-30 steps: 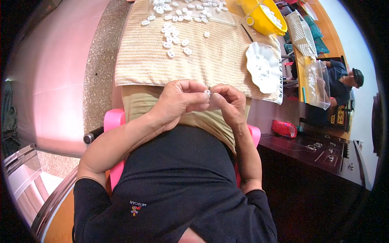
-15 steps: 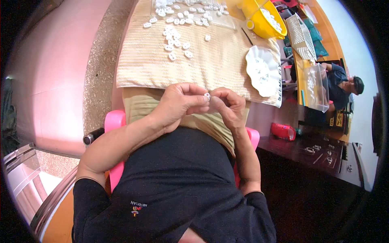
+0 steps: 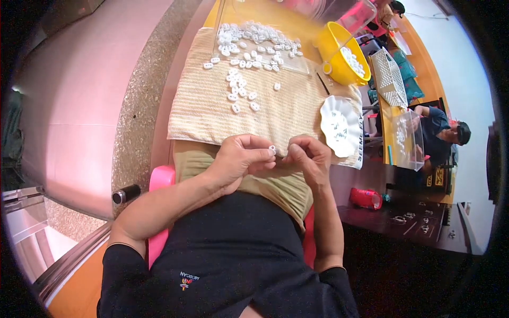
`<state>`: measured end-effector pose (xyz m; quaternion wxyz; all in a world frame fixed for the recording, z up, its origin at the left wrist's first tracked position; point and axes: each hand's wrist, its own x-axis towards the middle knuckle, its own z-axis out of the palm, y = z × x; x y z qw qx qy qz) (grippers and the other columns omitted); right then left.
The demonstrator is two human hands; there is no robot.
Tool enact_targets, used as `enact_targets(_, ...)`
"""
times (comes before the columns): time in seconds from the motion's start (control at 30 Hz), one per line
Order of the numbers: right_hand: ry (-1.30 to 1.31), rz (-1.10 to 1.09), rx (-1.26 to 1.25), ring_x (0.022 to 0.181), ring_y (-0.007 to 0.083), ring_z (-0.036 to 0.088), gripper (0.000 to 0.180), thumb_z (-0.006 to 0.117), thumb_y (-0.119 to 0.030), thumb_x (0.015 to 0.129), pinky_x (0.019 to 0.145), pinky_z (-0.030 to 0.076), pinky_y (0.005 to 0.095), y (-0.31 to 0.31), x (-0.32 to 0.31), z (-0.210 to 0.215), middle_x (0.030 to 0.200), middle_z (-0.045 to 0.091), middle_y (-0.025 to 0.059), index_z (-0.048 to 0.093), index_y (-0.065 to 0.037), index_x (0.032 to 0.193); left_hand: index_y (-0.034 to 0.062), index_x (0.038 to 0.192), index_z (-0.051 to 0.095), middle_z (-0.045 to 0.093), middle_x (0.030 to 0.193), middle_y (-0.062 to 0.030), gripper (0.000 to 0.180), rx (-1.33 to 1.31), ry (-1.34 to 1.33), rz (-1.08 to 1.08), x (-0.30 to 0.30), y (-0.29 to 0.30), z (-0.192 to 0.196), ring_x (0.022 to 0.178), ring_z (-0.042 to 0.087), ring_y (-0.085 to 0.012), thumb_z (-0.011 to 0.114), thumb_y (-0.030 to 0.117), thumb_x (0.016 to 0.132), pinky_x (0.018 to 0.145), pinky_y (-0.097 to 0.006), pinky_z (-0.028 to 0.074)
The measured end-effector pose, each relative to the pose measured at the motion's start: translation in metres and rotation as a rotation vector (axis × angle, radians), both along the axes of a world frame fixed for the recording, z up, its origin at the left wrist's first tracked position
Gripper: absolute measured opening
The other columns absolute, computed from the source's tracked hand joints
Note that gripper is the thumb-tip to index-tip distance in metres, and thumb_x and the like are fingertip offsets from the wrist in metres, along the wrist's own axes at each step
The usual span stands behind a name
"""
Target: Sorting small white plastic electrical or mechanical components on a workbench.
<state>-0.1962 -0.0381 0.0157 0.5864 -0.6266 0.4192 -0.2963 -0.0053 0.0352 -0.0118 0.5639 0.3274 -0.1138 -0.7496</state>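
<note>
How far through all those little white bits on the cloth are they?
Hard to say what is finished: the yellow bowl holds some white pieces, possibly done ones. In hand: the left hand pinches one small white ring at the fingertips, with the right hand close against it. Left: many loose white pieces lie scattered on the striped cloth, so plenty seems to remain.

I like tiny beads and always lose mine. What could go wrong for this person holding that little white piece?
The small white piece is pinched only at the fingertips of the left hand, with the right hand close beside it, above the lap. If it slips, it may drop out of sight. The loose white pieces lie scattered on the striped cloth; a tug on the cloth might roll some off. The white scalloped dish sits near the cloth's edge and might get knocked.
</note>
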Motion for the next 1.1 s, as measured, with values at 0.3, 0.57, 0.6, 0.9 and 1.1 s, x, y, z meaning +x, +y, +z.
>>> enact_targets(0.3,0.231,0.049,-0.284,0.064,0.0085,0.06,0.017,0.064,-0.009,0.09,0.062,0.051,0.0229,-0.071,0.043,0.014,0.075,0.063,0.0032,0.064,0.006,0.098,-0.0005,0.098,0.061,0.066,0.091,-0.0086,0.013,-0.003,0.032,0.06,0.005,-0.003,0.005,0.08,0.067,-0.0165,0.065,0.0,0.086,0.074,-0.029,0.059)
enact_targets(0.57,0.417,0.279,-0.709,0.06,0.0107,0.059,0.017,0.067,-0.012,0.086,0.055,0.047,0.027,-0.107,0.1,0.004,0.074,0.066,0.0085,0.068,0.001,0.097,-0.0005,0.099,0.061,0.067,0.091,-0.0092,0.014,-0.031,0.062,0.147,0.011,-0.002,0.013,0.079,0.067,-0.0171,0.065,0.0,0.086,0.074,-0.029,0.059)
enact_targets(0.6,0.416,0.284,-0.766,0.066,0.0156,0.062,0.016,0.067,-0.011,0.084,0.059,0.048,0.0299,-0.112,0.106,-0.003,0.08,0.068,0.012,0.069,-0.001,0.096,-0.0005,0.099,0.061,0.067,0.091,-0.0092,0.014,-0.036,0.064,0.166,0.012,-0.002,0.014,0.079,0.067,-0.0172,0.065,0.0,0.086,0.074,-0.029,0.059)
enact_targets(0.9,0.616,0.473,-0.872,0.086,0.0315,0.064,0.02,0.065,-0.014,0.081,0.076,0.049,0.0399,-0.128,0.134,-0.012,0.093,0.067,0.0138,0.07,-0.003,0.097,-0.0004,0.099,0.062,0.066,0.092,-0.0085,0.013,-0.063,0.082,0.175,0.019,-0.001,0.022,0.08,0.067,-0.0167,0.066,0.0,0.086,0.075,-0.028,0.059)
enact_targets(1.1,0.752,0.474,-0.771,0.083,0.0305,0.064,0.021,0.069,-0.016,0.074,0.074,0.049,0.0381,-0.123,0.145,0.001,0.088,0.066,0.0166,0.069,-0.001,0.088,-0.0002,0.098,0.061,0.066,0.092,-0.0081,0.013,-0.055,0.082,0.167,0.02,-0.002,0.02,0.08,0.067,-0.0162,0.066,0.0,0.086,0.075,-0.028,0.059)
